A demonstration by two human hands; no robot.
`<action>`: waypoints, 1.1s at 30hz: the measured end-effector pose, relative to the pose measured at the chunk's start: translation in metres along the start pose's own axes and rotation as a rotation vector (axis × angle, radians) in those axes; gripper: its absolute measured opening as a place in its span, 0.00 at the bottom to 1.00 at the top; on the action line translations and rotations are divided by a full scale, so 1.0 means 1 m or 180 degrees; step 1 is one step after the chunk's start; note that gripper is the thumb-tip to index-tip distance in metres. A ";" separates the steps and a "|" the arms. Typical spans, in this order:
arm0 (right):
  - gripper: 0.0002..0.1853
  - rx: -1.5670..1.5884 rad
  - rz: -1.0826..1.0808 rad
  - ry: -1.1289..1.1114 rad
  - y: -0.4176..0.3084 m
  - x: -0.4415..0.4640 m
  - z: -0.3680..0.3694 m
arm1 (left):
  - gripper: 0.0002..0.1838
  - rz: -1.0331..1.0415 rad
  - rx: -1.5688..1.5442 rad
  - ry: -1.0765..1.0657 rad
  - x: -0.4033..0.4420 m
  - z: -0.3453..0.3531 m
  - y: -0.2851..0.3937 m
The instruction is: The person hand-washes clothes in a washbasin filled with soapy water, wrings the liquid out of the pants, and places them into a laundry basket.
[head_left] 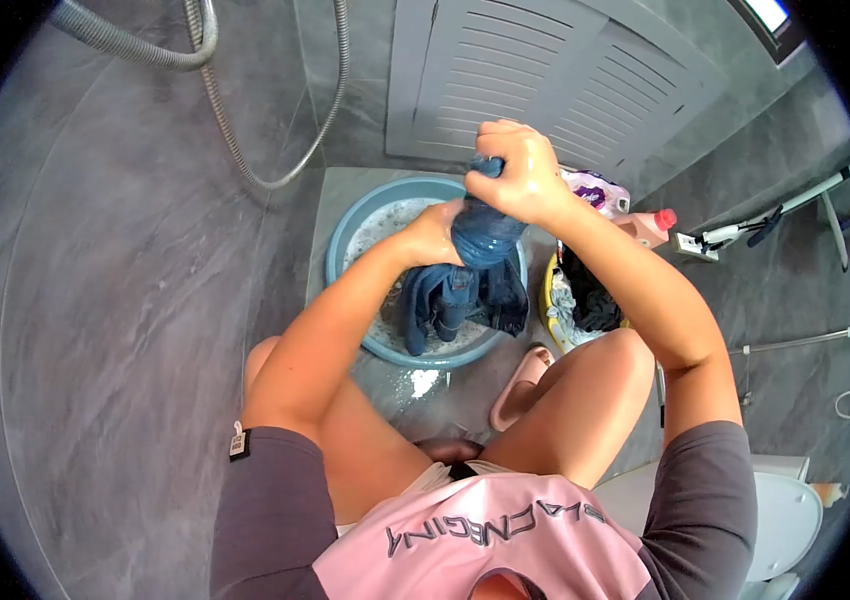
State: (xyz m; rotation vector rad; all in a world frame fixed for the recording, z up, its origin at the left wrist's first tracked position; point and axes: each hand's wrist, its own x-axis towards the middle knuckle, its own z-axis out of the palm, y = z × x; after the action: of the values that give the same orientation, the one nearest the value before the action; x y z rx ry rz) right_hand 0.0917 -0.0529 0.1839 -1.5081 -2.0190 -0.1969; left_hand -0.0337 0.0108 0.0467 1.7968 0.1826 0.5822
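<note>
Wet dark blue denim (486, 232) is bunched and twisted between my two hands, above a round blue basin (337, 243). My right hand (520, 172) is closed round the upper end of the cloth. Lower and to the left, my left hand (433, 235) grips the bundle's side, its fingers partly hidden behind the denim. The loose lower part of the denim hangs down over the foamy water (382, 222) in the basin and reaches its right side.
Right of the basin stands a yellow-rimmed tub (548, 300) with dark and light cloth. Behind it are a pink bottle with a red cap (649, 227) and a purple-white packet (597, 192). A metal hose (343, 80) hangs at the back left. A toilet (783, 525) is at the lower right.
</note>
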 end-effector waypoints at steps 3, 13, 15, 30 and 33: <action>0.09 -0.0102 -0.0684 -0.0365 -0.011 0.008 -0.001 | 0.34 -0.0195 -0.0483 -0.0487 0.001 -0.005 -0.003; 0.09 0.0053 -0.1684 -0.0940 -0.012 0.025 0.002 | 0.29 0.0123 0.0091 -0.0711 0.003 -0.009 0.005; 0.09 0.0022 -0.1731 -0.0942 -0.012 0.024 0.000 | 0.29 0.0245 0.0180 -0.0631 0.005 -0.007 -0.002; 0.46 0.1731 0.0886 0.0759 0.066 -0.063 -0.004 | 0.32 -0.0598 -0.0444 0.0062 0.012 -0.016 -0.015; 0.61 0.1805 0.1457 -0.0724 0.080 -0.133 0.041 | 0.33 -0.0604 -0.0994 0.0391 0.011 -0.022 0.015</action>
State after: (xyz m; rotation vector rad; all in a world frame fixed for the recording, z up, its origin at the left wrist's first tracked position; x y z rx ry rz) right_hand 0.1714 -0.1165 0.0597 -1.5973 -1.6259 0.6988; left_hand -0.0373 0.0296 0.0682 1.4254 0.3242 0.5522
